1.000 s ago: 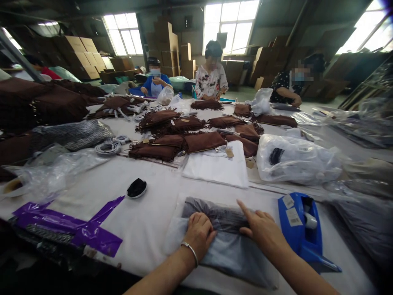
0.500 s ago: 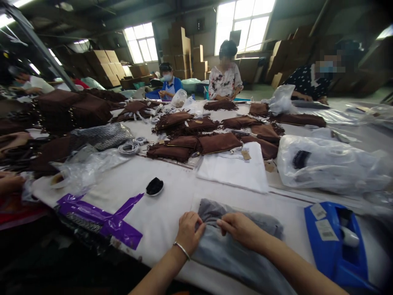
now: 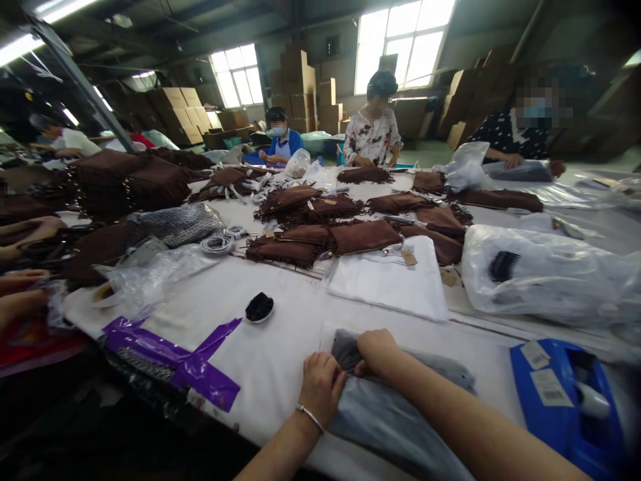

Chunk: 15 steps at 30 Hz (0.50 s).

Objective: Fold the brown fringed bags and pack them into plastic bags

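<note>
A clear plastic bag (image 3: 395, 427) with dark grey, folded contents lies flat on the white-covered table before me. My left hand (image 3: 323, 382), with a silver bangle at the wrist, is closed on the bag's left edge, thumb and fingers pinched together. Across from it, my right hand (image 3: 376, 353) rests on the far left part of the bag. Its fingers are curled under and pressed to the plastic; the fingertips are mostly hidden behind the hand.
A blue tape dispenser (image 3: 545, 407) stands at the right. Farther back lie a white stack (image 3: 388, 277), brown fringed bags (image 3: 365, 237) and a clear bag (image 3: 551, 270). To the left are a small dish (image 3: 259, 307) and purple tape (image 3: 205, 381). Co-workers sit around the table.
My right hand has moved left and farther away over the bag, and its fingers are curled more. The left hand stays at the bag's edge. The view has shifted slightly.
</note>
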Motion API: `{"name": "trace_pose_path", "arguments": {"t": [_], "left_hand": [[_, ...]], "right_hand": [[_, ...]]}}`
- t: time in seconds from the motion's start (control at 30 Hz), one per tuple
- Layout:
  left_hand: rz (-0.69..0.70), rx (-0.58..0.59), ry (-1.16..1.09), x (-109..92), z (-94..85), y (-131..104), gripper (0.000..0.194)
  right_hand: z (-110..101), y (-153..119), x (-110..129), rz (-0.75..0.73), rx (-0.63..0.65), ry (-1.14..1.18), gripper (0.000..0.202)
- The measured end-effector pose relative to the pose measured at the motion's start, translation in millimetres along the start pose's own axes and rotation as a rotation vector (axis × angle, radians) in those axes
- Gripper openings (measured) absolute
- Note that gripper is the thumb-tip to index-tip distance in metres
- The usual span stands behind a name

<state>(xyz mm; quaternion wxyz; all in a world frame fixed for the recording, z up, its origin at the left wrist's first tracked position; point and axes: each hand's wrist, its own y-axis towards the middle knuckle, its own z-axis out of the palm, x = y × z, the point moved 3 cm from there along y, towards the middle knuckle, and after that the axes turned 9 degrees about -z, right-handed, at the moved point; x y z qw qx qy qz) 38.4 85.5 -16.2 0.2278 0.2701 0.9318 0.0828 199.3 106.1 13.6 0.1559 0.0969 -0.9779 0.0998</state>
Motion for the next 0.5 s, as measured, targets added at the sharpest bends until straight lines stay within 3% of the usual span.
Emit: {"name": "trace_pose_path", "arguments": {"t": [0.13, 0.27, 0.43, 0.5], "left_hand": [[-0.006, -0.023, 0.001, -3.0, -0.5, 0.4, 0.009], [0.035, -0.057, 0.013, -1.5, -0.7, 0.6, 0.012], [0.18, -0.194, -0.032, 9.9, -11.3, 6.1, 0.018], [0.09, -0.22, -0.053, 11.5, -15.4, 19.9, 0.023]], "right_hand": [[-9.2, -23.9, -17.9, 0.061, -0.106, -0.071, 0.029], [-1.0, -46.0, -18.9, 0.049, -0.188, 0.006, 0.061], [-2.5, -56.6, -52.0, 0.208, -0.13, 0.143, 0.062], [-8.9, -64.7, -67.1, 0.238, -0.049, 0.218, 0.07]]}}
